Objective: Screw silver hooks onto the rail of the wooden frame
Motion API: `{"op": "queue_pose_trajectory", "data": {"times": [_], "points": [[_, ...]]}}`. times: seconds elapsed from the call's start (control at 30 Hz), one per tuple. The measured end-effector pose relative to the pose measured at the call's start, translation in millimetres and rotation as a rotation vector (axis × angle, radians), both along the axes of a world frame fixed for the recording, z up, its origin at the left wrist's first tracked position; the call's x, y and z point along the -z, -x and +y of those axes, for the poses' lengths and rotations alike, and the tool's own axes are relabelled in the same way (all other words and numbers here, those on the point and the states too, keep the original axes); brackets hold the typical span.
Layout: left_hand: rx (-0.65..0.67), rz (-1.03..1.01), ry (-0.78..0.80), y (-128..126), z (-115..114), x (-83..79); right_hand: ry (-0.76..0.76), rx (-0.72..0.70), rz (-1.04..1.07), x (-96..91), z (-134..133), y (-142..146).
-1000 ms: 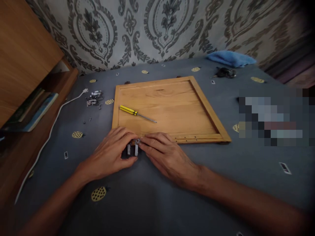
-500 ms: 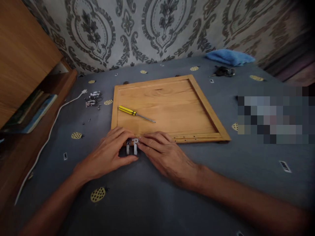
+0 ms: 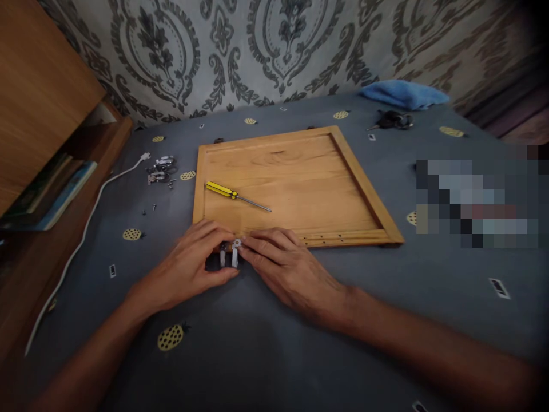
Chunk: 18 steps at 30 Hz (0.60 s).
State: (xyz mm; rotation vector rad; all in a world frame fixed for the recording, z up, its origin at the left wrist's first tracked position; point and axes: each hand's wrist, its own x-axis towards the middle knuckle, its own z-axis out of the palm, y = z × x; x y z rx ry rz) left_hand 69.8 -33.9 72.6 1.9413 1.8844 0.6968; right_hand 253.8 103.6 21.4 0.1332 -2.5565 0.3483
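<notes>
A framed wooden panel [image 3: 300,183] lies flat on the grey patterned cloth. At its near left edge sits a small metal hinge [image 3: 229,253] with two silver prongs pointing toward me. My left hand [image 3: 189,269] curls round the hinge from the left, thumb beneath it. From the right, my right hand [image 3: 285,269] presses its fingertips on the hinge and the panel's rim. On the panel lies a yellow-handled screwdriver [image 3: 231,194], free of both hands.
More metal hinges and loose screws [image 3: 160,170] lie left of the panel beside a white cable [image 3: 92,212]. A wooden shelf with books [image 3: 47,194] stands at the left. A blue cloth [image 3: 403,94] and a dark object [image 3: 390,120] rest at the back right.
Both hands stay on the hinge at the panel's near edge. The view has shifted slightly; nothing else has moved.
</notes>
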Motion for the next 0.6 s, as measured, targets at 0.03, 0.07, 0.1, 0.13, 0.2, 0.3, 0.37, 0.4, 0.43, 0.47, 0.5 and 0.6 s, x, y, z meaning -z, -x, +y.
{"op": "queue_pose_trajectory", "data": {"times": [0.03, 0.07, 0.1, 0.13, 0.2, 0.3, 0.37, 0.4, 0.43, 0.47, 0.5, 0.6], "points": [[0.0, 0.0, 0.001, 0.0, 0.0, 0.0, 0.002, -0.002, 0.0, -0.1, 0.1, -0.1], [0.0, -0.001, 0.002, -0.1, 0.0, 0.0, 0.004, -0.003, -0.003, -0.2, 0.1, -0.1], [0.0, -0.004, 0.003, -0.1, -0.1, 0.1, 0.006, -0.003, -0.003, -0.4, 0.2, -0.2], [-0.001, -0.006, 0.003, -0.1, -0.2, 0.3, 0.006, -0.001, 0.0, -0.6, 0.1, -0.3], [-0.001, -0.01, -0.007, -0.1, -0.5, 0.8, 0.001, 0.006, 0.002, -0.8, -0.1, -0.4], [0.001, -0.008, -0.016, 0.0, -0.6, 1.2, 0.003, 0.009, 0.018, -0.8, -0.2, -0.8], [-0.001, -0.001, -0.009, 0.0, -0.5, 1.2, 0.019, 0.008, 0.034, -0.6, -0.1, -1.2], [-0.001, 0.002, -0.005, 0.0, -0.5, 1.2, 0.026, 0.008, 0.043, -0.4, 0.0, -1.3], [0.0, 0.004, -0.002, 0.0, -0.5, 1.2, 0.031, 0.007, 0.048, -0.3, 0.1, -1.4], [-0.001, 0.007, 0.0, 0.0, -0.5, 1.3, 0.034, 0.006, 0.049, -0.1, 0.1, -1.4], [-0.003, 0.008, 0.001, 0.0, -0.5, 1.4, 0.037, 0.004, 0.05, 0.0, 0.2, -1.4], [-0.019, 0.011, -0.001, -0.4, -0.7, 2.0, 0.042, -0.008, 0.039, 0.3, 0.4, -0.8]]}}
